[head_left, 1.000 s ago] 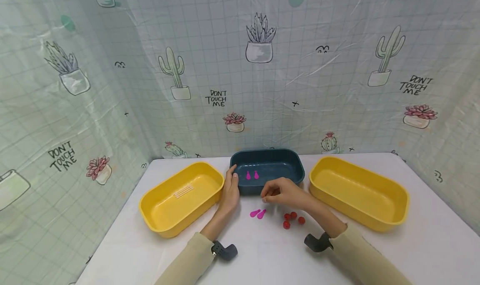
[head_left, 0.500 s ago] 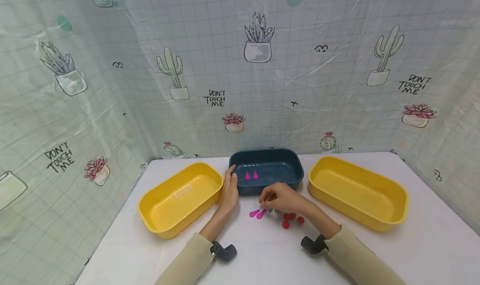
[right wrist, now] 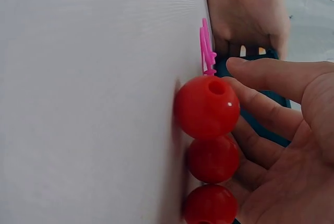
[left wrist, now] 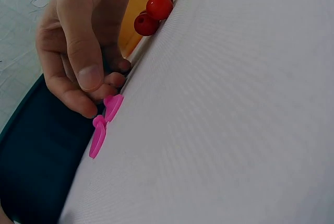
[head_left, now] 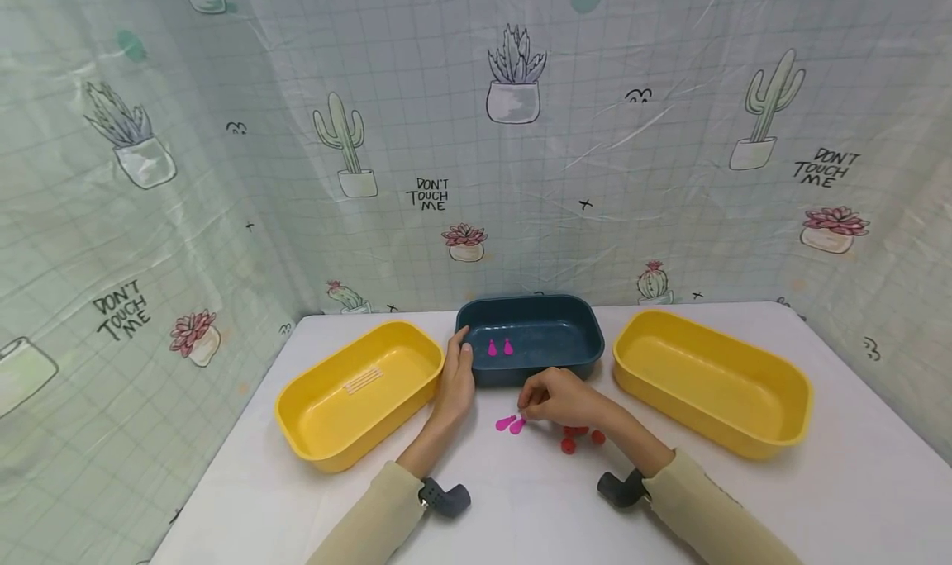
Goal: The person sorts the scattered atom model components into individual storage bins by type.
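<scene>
In the head view my left hand rests along the left end of the dark blue bin, fingers at its rim. My right hand hovers low in front of that bin. Its thumb and index fingertips point down at two small pink drop-shaped plastic pieces lying on the white table. In the left wrist view a narrow gap separates thumb and index finger, just above the pink pieces. Several red beads with holes lie under the right hand, partly hidden by it. Two more pink drop-shaped pieces lie inside the blue bin.
A yellow bin stands at the left with several pale thin sticks in a row inside. Another yellow bin stands at the right. Behind the white table hangs a sheet printed with potted plants.
My right hand has come down toward the two pink pieces on the table and covers more of the red beads. My left hand has stayed at the blue bin.
</scene>
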The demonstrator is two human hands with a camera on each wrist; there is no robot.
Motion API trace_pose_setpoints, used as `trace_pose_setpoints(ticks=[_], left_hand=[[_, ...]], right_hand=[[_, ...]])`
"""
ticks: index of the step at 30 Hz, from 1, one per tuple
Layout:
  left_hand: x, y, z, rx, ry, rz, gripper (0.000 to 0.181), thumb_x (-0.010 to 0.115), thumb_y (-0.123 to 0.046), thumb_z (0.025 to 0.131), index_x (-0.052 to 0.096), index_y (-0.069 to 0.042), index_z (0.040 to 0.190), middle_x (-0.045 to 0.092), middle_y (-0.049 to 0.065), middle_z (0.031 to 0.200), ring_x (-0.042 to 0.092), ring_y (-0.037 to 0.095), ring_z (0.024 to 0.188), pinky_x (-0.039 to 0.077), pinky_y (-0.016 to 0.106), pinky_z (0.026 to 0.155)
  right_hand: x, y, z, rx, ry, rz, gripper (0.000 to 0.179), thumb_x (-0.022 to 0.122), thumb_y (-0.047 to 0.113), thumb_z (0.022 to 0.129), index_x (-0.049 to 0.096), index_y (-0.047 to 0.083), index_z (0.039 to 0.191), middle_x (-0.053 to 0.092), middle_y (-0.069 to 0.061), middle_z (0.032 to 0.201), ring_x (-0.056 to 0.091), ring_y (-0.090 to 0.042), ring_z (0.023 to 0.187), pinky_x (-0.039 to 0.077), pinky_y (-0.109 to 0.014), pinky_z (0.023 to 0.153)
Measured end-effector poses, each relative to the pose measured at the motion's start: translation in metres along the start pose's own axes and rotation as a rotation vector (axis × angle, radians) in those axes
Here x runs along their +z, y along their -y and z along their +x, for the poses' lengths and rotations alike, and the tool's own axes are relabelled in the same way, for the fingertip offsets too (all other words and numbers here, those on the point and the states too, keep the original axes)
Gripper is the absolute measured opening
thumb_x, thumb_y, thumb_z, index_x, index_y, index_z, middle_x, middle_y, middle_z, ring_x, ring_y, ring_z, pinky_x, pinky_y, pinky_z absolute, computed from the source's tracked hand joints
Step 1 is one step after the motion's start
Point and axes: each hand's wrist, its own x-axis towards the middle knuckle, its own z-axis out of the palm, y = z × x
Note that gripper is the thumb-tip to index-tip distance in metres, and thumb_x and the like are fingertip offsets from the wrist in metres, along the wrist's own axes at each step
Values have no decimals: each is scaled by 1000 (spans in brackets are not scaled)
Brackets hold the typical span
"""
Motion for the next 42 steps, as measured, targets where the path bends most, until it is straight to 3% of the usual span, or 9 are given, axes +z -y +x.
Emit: trace_pose_setpoints(ticks=[18,25,42], left_hand=[[2,-3,1,-11,2,0,48,32,-33,114,32,-23,161,29,5,171,29,31,157,23,59,128],[3,-1,1,-13,10,-1,52,31,-42,113,31,-23,162,28,5,171,28,31,158,23,59,128],[1,0,1,-14,0,6,50,32,-36,114,31,-21,162,28,6,171,29,32,157,23,59,128]], right_hand=[[-1,-2,2,17,0,-54,5,82,15,88,77,16,87,67,6,73,56,-12,67,47,-20,59],[0,-3,2,12,-4,-63,4,82,13,87,78,15,87,66,6,72,55,-11,65,45,-20,57],[1,-3,3,-18,12,-62,5,82,11,87,78,15,86,67,8,72,57,-12,66,48,-21,59]])
